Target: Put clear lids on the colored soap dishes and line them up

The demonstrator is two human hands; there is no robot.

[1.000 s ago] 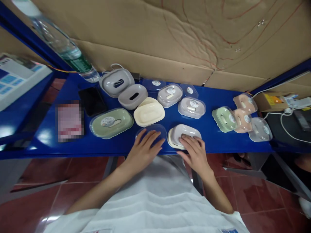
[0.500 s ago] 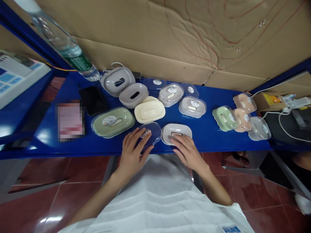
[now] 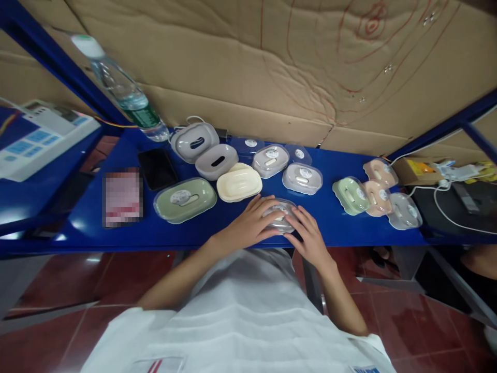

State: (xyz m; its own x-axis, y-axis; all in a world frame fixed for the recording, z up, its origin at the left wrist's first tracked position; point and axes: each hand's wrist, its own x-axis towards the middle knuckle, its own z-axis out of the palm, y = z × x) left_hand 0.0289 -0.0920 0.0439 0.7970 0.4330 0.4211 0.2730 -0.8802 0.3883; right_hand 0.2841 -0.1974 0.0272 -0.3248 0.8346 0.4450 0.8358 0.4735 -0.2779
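Note:
A clear lid with a round sticker sits over a pale dish near the table's front edge. My left hand reaches across it from the left, fingers spread around the lid and gripping its side. From the right, my right hand presses its fingers on the lid's right side. Just behind lie a cream dish, a covered grey dish and another covered grey dish. A covered green dish is to the left.
Grey dishes, a black phone and a water bottle stand at the back left. Covered green, peach and grey dishes are grouped at the right. Cardboard rises behind the table.
My left hand has moved right with the clear lid, which now lies over the pale dish. My right hand has shifted from the dish's top to its right side. The view has tilted slightly.

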